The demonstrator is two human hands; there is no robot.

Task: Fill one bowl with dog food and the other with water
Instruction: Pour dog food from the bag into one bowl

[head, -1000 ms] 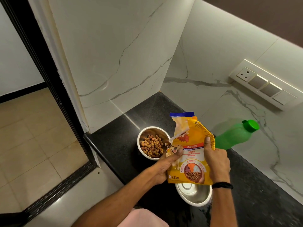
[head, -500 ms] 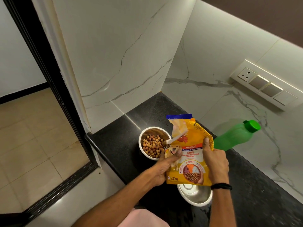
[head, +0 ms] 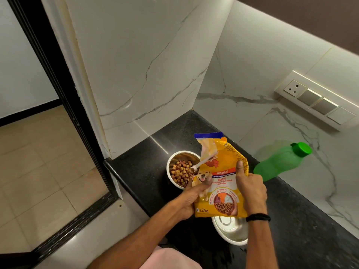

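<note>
1. Over the last second very little moved. The dog food bag [head: 221, 183] stayed upright above the black desk [head: 303, 230], between the two bowls, with only a slight drift to the left.
2. The left hand [head: 194, 199] kept its grip on the bag's left edge, thumb pressed on the printed front. The right hand [head: 250, 189] kept its grip on the right edge, its fingers [head: 240, 167] clamped round the bag with the thumb pointing up. Neither hand let go.
3. The torn flap [head: 207, 152] at the bag's mouth hung toward the far bowl [head: 183, 155], its tip just over the rim. No food was falling.
4. The kibble [head: 180, 172] in that bowl looked unchanged and filled a good part of it, so the pouring step appeared finished.
5. The near bowl [head: 231, 232], partly hidden under the bag, remained bare steel with no water in it.
6. The green bottle [head: 279, 164] stood untouched by the wall with its cap on, just beyond the right hand.
7. Judging from this, half the task was done. What remained was to put the bag down, open the bottle and pour water into the near bowl.
</note>
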